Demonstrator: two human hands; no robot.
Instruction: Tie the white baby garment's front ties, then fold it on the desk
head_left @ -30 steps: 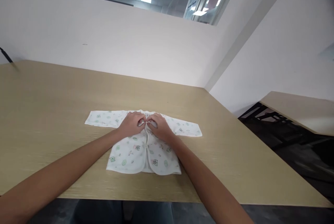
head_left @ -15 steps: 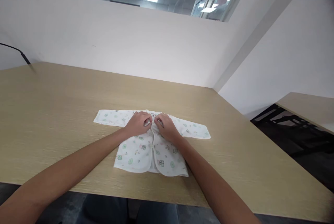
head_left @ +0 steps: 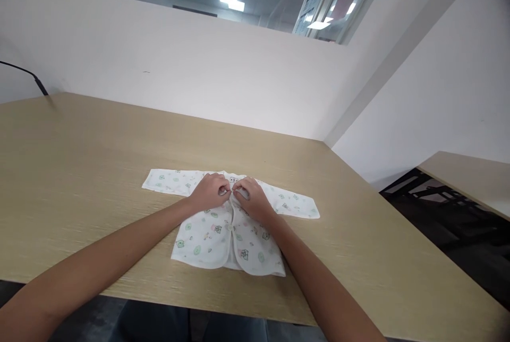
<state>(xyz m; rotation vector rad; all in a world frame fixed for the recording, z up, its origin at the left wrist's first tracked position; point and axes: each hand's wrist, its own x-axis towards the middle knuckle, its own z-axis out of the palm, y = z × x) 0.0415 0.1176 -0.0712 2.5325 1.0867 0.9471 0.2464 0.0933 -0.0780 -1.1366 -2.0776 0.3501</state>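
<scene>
A small white baby shirt point(head_left: 199, 241) with a green and grey animal print lies flat, front side up, its sleeves spread to both sides. My left hand point(head_left: 212, 191) pinches the left front edge just below the neckline. Opposite it, my right hand point(head_left: 250, 198) pinches the right front edge, and the fingertips of both hands meet at the centre. Whatever sits between the fingertips is hidden. Lower on the front, a pale button point(head_left: 230, 228) shows where the two edges meet; beneath it the front panels part toward the hem.
The shirt rests on a wooden table point(head_left: 99, 156) against a white wall point(head_left: 199, 76). A black cable point(head_left: 40, 86) reaches the table's back left corner. At the right, beyond the table edge, stands another table point(head_left: 470, 172) with dark framework under it.
The fingertips of my two hands have come closer together at the shirt's front edges. The view has shifted slightly; the shirt stays in place.
</scene>
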